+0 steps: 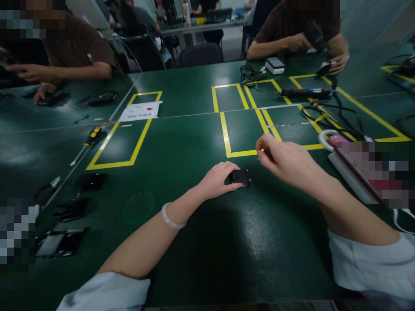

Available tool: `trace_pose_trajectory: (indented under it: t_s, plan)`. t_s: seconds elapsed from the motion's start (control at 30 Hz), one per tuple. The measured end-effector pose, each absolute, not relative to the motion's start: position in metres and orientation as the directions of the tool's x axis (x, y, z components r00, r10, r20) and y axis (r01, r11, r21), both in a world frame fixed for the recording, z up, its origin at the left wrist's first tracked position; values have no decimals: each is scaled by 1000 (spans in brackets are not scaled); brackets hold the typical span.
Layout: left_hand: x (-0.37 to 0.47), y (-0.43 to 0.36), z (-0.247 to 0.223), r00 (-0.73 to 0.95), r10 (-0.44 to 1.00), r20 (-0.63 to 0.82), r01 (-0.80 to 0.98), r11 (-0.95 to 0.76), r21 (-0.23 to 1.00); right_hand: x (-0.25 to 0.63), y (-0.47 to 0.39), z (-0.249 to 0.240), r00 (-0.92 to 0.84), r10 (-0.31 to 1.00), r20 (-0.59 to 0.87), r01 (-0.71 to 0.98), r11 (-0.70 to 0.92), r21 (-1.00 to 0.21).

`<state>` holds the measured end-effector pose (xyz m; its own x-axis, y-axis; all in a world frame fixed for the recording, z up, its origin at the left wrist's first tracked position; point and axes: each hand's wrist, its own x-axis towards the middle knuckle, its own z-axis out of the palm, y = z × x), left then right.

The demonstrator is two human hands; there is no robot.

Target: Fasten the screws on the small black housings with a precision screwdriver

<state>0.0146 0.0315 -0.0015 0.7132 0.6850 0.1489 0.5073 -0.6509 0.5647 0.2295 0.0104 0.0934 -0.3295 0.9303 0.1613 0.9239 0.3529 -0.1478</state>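
Observation:
A small black box (241, 177) rests on the green table, with small bright spots along its right side. My left hand (220, 180) is closed around the box's left side, thumb along the near edge and fingers over the far one. Just to the right and above, my right hand (280, 162) pinches a thin dark rod (253, 164). The rod slants down and left, its lower end at the box's far right corner. Whether it has a bend or handle is hidden by my fingers.
Black parts (90, 181) lie at left below a yellow-black screwdriver (93, 135). Yellow tape (227, 138) marks rectangles on the table. A phone (363, 172) and white tape roll (326, 139) lie at right, near an electric screwdriver (306, 93). Two people work across the table.

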Motion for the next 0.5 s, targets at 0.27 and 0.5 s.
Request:
trace_pose_trajectory:
  t_s: [0.27,0.5]
  plan:
    - [14,31,-1,720,674,166,491,-663,566,230,11,93,-305,940,154,936,326,-133]
    - [15,31,-1,717,678,159,499,-660,561,230,10,92,-325,933,153,921,349,-175]
